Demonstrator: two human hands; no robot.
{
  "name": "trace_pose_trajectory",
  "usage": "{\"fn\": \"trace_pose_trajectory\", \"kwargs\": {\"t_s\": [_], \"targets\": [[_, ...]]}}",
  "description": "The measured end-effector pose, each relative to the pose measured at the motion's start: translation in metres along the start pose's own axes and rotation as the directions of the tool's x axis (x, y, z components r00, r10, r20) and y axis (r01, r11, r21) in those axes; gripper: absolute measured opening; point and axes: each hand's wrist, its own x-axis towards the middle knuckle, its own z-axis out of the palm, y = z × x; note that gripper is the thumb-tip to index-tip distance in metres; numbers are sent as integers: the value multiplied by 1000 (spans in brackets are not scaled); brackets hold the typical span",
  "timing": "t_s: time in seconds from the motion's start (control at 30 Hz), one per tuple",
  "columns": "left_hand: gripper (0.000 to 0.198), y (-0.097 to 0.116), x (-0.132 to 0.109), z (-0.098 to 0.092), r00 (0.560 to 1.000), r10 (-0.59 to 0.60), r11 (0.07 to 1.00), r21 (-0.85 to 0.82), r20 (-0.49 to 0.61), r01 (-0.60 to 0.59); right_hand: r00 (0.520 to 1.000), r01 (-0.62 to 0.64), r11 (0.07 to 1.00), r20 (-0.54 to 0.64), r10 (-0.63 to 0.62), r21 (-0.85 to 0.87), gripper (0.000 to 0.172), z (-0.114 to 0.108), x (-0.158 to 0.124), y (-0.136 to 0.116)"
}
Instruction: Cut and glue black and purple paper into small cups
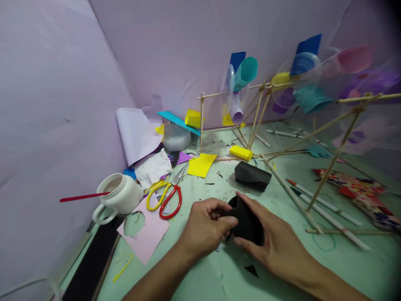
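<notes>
With fingers pinched on left hand (203,228) and half-spread on right hand (277,240), holding curled black paper (246,225) over near table (203,281), apparently unfastened; nearer than black paper roll (253,176), seemingly already shaped.

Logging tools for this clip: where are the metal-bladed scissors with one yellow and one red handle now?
In the head view, the scissors lie left of centre, between the white round mug and the left hand, partly over the cut pink paper.
</notes>
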Motion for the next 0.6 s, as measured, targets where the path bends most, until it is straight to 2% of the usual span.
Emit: {"fn": "trace_pose_trajectory", "kwargs": {"t_s": [0.17,0.3,0.47,0.53,0.6], "targets": [[20,-4,-2,-6,967,180,965,160,181,-209,996,53,999,-76,-52,6,63,-1,3,2],[6,-9,3,-14,923,312,857,353,227,-376,997,24,999,-67,-23,23,60,0,5,1],[10,-10,6,-23,878,348,752,460,330,-471,1000,-3,999,-19,3,35,67,-10,8,-8],[11,-9,5,-26,872,337,732,484,355,-480,999,-4,1000,-51,4,1,64,-23,9,-15],[12,-8,3,-27,878,312,727,504,362,-466,994,-10,999,-110,5,-46,54,-41,6,-22]]}}
